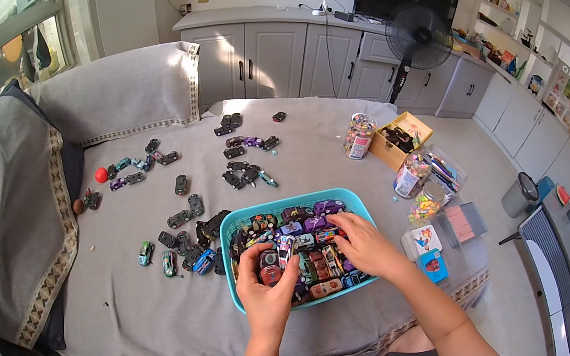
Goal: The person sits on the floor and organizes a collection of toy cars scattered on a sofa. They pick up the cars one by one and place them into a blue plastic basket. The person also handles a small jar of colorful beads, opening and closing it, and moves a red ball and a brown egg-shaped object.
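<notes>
A turquoise basket full of small toy cars stands on the grey cloth in front of me. My left hand reaches in over its left side, thumb and fingers closed around a white toy car with pink and dark markings. Under that car lie other cars, a red one among them. Over the basket's right side is my right hand, fingers bent and apart near a purple car and a red and blue car. Nothing shows in its grasp.
Several toy cars are scattered left of and beyond the basket, with a red ball farther left. To the right stand candy-coloured jars, a yellow box, clear containers and a blue card box. A fan stands behind.
</notes>
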{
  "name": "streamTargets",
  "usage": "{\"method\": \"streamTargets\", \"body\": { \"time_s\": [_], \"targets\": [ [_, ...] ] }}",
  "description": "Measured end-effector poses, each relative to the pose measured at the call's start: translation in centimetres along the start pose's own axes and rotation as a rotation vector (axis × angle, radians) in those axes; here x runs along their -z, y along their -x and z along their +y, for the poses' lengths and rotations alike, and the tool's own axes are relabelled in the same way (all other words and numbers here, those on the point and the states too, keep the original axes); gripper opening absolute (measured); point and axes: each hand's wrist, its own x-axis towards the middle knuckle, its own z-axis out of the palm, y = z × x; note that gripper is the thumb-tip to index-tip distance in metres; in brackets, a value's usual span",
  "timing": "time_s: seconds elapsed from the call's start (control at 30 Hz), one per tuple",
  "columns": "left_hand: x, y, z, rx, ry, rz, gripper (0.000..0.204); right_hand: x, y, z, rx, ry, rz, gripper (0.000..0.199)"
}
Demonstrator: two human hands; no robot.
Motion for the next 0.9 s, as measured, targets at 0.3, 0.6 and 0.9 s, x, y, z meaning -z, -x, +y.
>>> {"method": "streamTargets", "body": {
  "time_s": [0.3, 0.6, 0.9],
  "targets": [
    [0.6, -0.2, -0.5, -0.02, -0.024, 0.006, 0.035, 0.5, 0.4, -0.6, -0.08, -0.157, 0.102, 0.039],
    [0.4, -0.2, -0.7, -0.008, -0.028, 0.004, 0.037, 0.0, 0.5, 0.2, 0.04, 0.07, 0.159, 0.02],
    [0.1, 0.0, 0.1, 0.051, -0.012, -0.039, 0.038, -0.5, 0.4, -0.3, 0.043, 0.053, 0.157, 0.02]
  ]
}}
